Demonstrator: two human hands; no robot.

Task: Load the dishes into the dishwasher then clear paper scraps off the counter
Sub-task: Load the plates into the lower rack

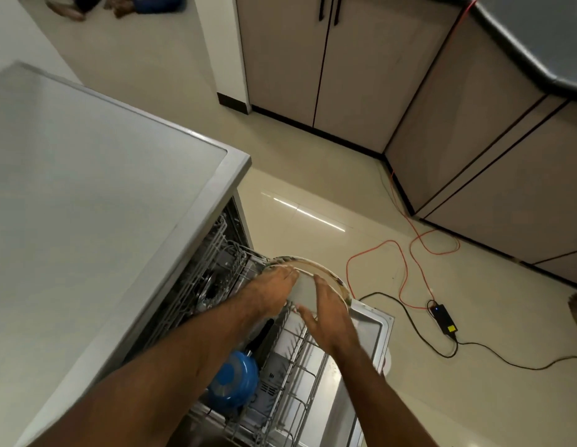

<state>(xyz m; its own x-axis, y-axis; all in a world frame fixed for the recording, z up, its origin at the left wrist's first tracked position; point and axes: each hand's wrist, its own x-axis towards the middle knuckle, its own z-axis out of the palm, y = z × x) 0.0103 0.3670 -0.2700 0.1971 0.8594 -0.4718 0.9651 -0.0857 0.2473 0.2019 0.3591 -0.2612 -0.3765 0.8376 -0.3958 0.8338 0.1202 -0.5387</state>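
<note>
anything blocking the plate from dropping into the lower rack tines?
Nothing visible. Both hands, left hand and right hand, hold the plate on edge over the far end of the lower rack. The tines below look bare. The blue pot sits nearer, to the left, clear of that spot.

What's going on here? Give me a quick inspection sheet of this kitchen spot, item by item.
Surface: grey counter above the dishwasher, bare where visible; no paper scraps seen.
Job's things: round plate held over the pulled-out lower rack; blue dish already in the rack.
Clutter: nothing seen on the counter.
Hands: left hand and right hand both grip the plate.
Cables: orange cable and black cable trail across the floor to a black adapter.
Surroundings: beige cabinets, glossy tiled floor.
</note>
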